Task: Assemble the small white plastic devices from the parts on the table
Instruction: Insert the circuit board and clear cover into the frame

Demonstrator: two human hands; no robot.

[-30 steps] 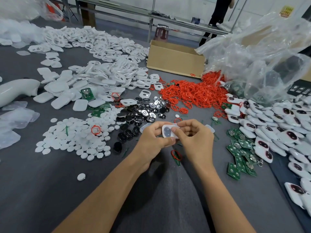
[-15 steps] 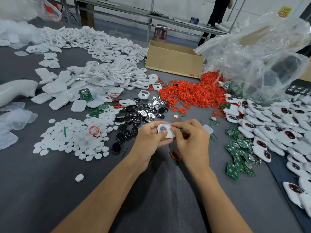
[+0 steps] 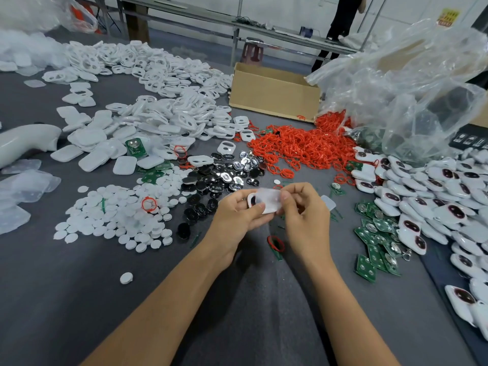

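A small white device (image 3: pixel 266 206) held over the grey table (image 3: pixel 79 299), left hand (image 3: pixel 235 220) curled round it, right hand (image 3: pixel 303 215) pinching its edge, black pieces (image 3: pixel 211 180) just behind it, red rings (image 3: pixel 298 149) and brown box (image 3: pixel 272 93) farther behind it, long bench (image 3: pixel 264 23) far behind it

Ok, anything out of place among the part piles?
Minor strays: a red ring lies on the white disc pile, a green circuit board sits among the white covers, and one white disc lies alone, apart from its pile.
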